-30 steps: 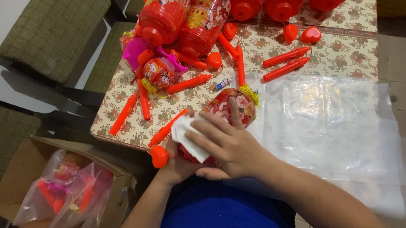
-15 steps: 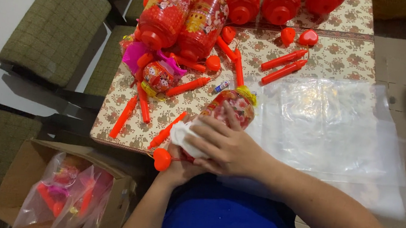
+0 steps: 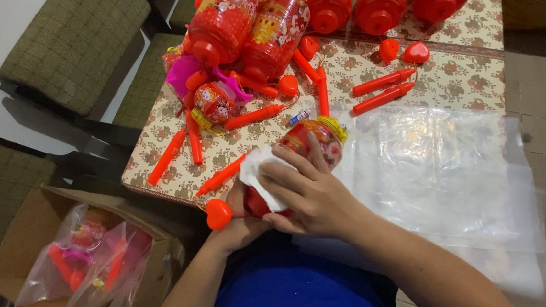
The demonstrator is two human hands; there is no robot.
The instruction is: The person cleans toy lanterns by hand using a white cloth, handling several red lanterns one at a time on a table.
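Observation:
A red plastic lantern (image 3: 309,143) with a yellow fringe lies at the near edge of the floral table (image 3: 474,72). My right hand (image 3: 309,192) lies over it and presses a white cloth (image 3: 260,172) against its lower side. My left hand (image 3: 242,219) grips the lantern's red base from underneath. A red heart-shaped piece (image 3: 218,214) hangs beside that hand, just off the table edge.
Several red lanterns (image 3: 244,21) stand at the table's far side, with loose red sticks (image 3: 382,89) and heart pieces (image 3: 416,52) around. A clear plastic sheet (image 3: 440,179) covers the right. Green chairs (image 3: 74,34) stand left. A cardboard box (image 3: 83,255) with bagged lanterns sits below.
My right hand has slid the white cloth a little along the lantern; the lantern stays in both hands at the same spot.

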